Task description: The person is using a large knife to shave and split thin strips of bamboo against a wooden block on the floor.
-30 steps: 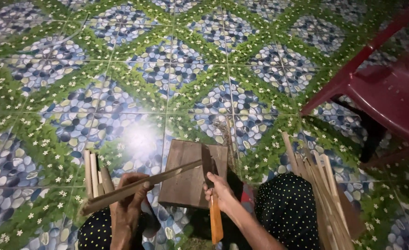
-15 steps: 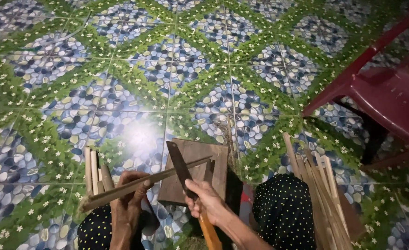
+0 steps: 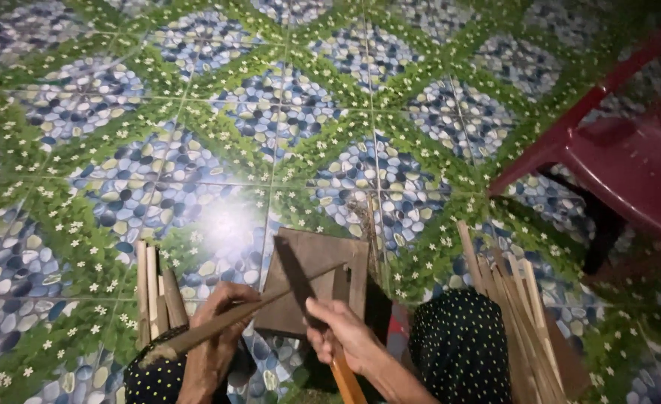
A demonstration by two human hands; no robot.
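Diagonally, bamboo strip (image 3: 248,314) inside left fingers (image 3: 229,295).

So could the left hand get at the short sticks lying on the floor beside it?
Probably yes: the short sticks lie bare just beside the left hand, nothing between them. But that hand is gripping a long bamboo strip, so it isn't free.

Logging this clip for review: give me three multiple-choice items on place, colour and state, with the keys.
1. Where do the loose bamboo strips lie?
A. beside the right knee
B. on the chair
C. on the block

2. What colour is the plastic chair?
A. blue
B. dark red
C. white

3. What does the right hand hold?
A. nothing
B. a cup
C. a knife with an orange handle

Keys: 1 A, they fan out right of the dotted fabric; 2 B, red seat and leg; 3 C, fingers wrap the handle, blade over the wooden block.
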